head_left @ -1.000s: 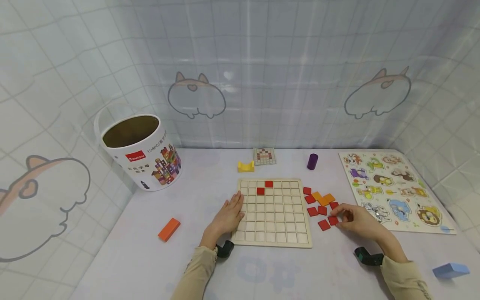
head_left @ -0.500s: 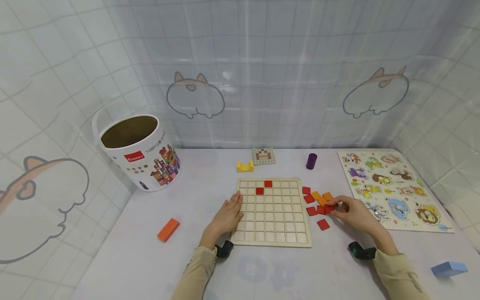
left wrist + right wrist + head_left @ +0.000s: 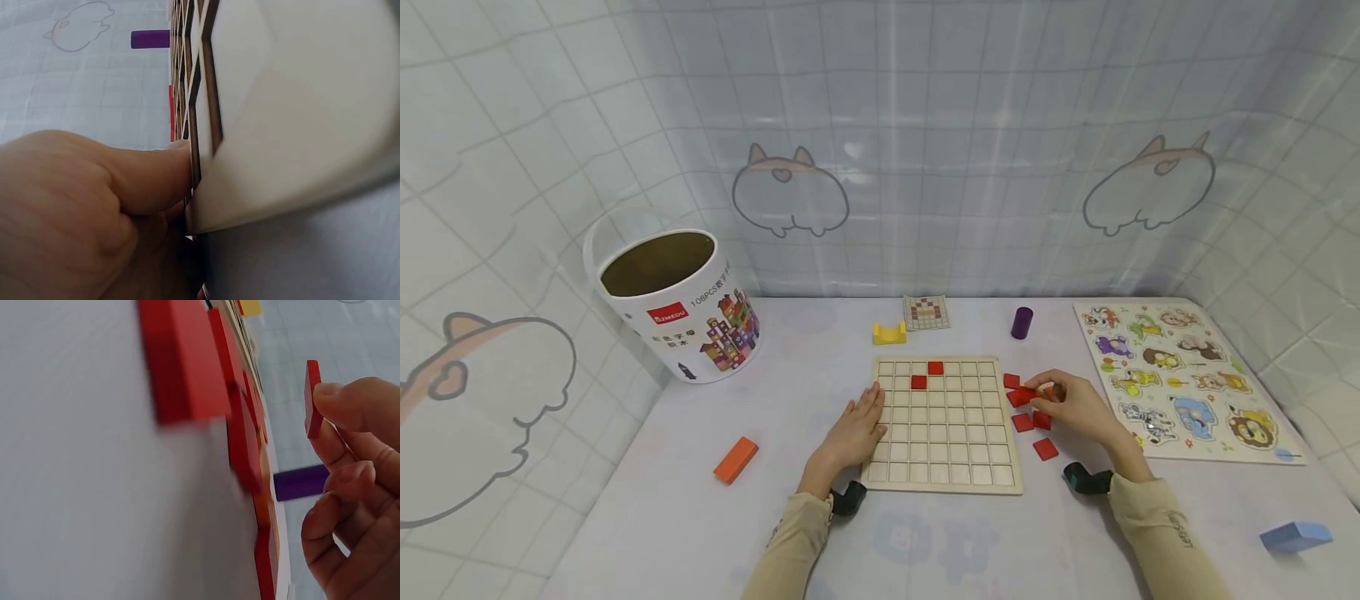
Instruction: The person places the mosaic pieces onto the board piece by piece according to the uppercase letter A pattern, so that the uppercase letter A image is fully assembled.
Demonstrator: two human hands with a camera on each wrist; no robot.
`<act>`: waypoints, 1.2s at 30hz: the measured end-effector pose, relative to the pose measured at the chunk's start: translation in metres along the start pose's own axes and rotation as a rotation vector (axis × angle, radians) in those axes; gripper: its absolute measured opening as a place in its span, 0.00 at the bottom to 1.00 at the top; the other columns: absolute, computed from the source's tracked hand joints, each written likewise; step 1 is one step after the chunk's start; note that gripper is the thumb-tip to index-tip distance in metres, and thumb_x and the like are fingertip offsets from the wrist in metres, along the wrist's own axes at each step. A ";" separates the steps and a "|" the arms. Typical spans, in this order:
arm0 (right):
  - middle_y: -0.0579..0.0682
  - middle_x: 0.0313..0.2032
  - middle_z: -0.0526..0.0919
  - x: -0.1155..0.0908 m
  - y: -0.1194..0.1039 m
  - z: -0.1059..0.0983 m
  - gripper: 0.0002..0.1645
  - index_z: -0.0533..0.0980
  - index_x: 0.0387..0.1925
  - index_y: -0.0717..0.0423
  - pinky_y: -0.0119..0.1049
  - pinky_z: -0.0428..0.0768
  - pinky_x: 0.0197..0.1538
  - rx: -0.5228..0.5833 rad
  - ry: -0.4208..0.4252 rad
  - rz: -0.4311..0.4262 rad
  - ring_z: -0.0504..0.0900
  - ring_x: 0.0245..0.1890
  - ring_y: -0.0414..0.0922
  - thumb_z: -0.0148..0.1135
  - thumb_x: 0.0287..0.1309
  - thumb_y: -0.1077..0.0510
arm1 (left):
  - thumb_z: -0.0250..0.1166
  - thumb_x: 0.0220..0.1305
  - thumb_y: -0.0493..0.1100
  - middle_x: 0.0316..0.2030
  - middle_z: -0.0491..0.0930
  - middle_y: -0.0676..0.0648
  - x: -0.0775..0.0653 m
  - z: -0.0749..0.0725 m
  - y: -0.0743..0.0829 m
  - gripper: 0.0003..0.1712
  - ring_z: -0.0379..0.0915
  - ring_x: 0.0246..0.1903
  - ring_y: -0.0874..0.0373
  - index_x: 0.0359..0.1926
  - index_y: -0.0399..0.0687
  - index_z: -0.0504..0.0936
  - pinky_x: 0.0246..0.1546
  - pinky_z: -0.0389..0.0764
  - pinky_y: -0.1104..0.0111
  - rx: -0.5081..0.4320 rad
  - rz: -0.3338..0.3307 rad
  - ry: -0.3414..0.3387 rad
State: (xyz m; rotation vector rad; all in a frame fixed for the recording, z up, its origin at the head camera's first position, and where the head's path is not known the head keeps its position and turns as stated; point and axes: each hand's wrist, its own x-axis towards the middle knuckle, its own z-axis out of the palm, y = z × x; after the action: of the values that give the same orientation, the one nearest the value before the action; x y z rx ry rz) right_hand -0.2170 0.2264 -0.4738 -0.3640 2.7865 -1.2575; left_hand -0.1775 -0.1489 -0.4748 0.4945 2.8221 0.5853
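Note:
My left hand point(image 3: 852, 432) lies with straight fingers on the left edge of a square wooden grid board point(image 3: 938, 433). In the left wrist view the thumb presses against the board's rim. Two red tiles, one point(image 3: 936, 367) in the top row and another point(image 3: 919, 382) just below and left, sit in its cells. To the right of the board, my right hand point(image 3: 1078, 408) pinches a red square tile point(image 3: 312, 400) between thumb and forefinger, raised above the table. Under and around that hand lie several loose red tiles point(image 3: 1045, 449); the orange ones are mostly hidden by it.
Behind the board are a pattern card point(image 3: 927, 312), a yellow arch block point(image 3: 890, 333) and a purple cylinder point(image 3: 1022, 323). An animal puzzle board point(image 3: 1187, 383) lies right, near a blue block point(image 3: 1296, 537). On the left stand a white bucket point(image 3: 677, 308) and an orange block point(image 3: 736, 460).
My right hand has picked up a red tile from the right of the pile and carried it left and away from me, toward the board. The left hand stays in place.

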 end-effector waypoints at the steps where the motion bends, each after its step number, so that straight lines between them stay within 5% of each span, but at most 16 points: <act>1: 0.48 0.22 0.70 0.003 -0.002 0.002 0.16 0.79 0.47 0.56 0.29 0.66 0.24 0.006 0.000 -0.003 0.67 0.23 0.40 0.67 0.57 0.60 | 0.49 0.74 0.42 0.76 0.43 0.37 0.000 0.000 0.000 0.35 0.40 0.76 0.43 0.74 0.32 0.49 0.74 0.46 0.47 -0.001 0.001 0.000; 14: 0.49 0.22 0.70 0.041 -0.043 0.030 0.14 0.80 0.48 0.54 0.29 0.65 0.19 0.137 -0.016 -0.045 0.65 0.20 0.40 0.64 0.60 0.59 | 0.48 0.74 0.42 0.76 0.43 0.37 0.000 -0.002 -0.001 0.35 0.39 0.76 0.42 0.74 0.31 0.48 0.74 0.46 0.46 -0.003 0.014 0.010; 20: 0.48 0.25 0.74 0.053 -0.054 0.050 0.14 0.80 0.48 0.55 0.29 0.67 0.24 0.186 -0.055 -0.061 0.69 0.23 0.39 0.64 0.59 0.59 | 0.48 0.74 0.42 0.76 0.43 0.36 0.000 0.000 -0.001 0.34 0.40 0.76 0.42 0.74 0.31 0.48 0.74 0.46 0.46 -0.001 0.027 0.013; 29: 0.50 0.27 0.78 0.059 -0.052 0.067 0.14 0.80 0.48 0.56 0.28 0.67 0.24 0.234 -0.112 -0.022 0.68 0.23 0.40 0.64 0.60 0.59 | 0.48 0.74 0.42 0.76 0.44 0.35 -0.002 -0.001 0.000 0.34 0.41 0.76 0.40 0.73 0.30 0.49 0.73 0.47 0.45 -0.006 0.036 0.021; 36: 0.54 0.40 0.83 0.062 -0.044 0.083 0.13 0.82 0.47 0.54 0.28 0.69 0.28 0.159 -0.034 -0.062 0.70 0.27 0.41 0.64 0.59 0.60 | 0.47 0.74 0.41 0.75 0.45 0.33 -0.002 -0.001 0.001 0.34 0.42 0.75 0.39 0.73 0.28 0.49 0.73 0.48 0.44 -0.009 0.043 0.026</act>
State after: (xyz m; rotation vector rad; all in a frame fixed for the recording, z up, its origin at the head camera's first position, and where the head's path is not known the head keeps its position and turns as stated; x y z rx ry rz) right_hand -0.2556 0.1225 -0.4935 -0.4593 2.6433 -1.4598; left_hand -0.1753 -0.1495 -0.4733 0.5505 2.8389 0.6169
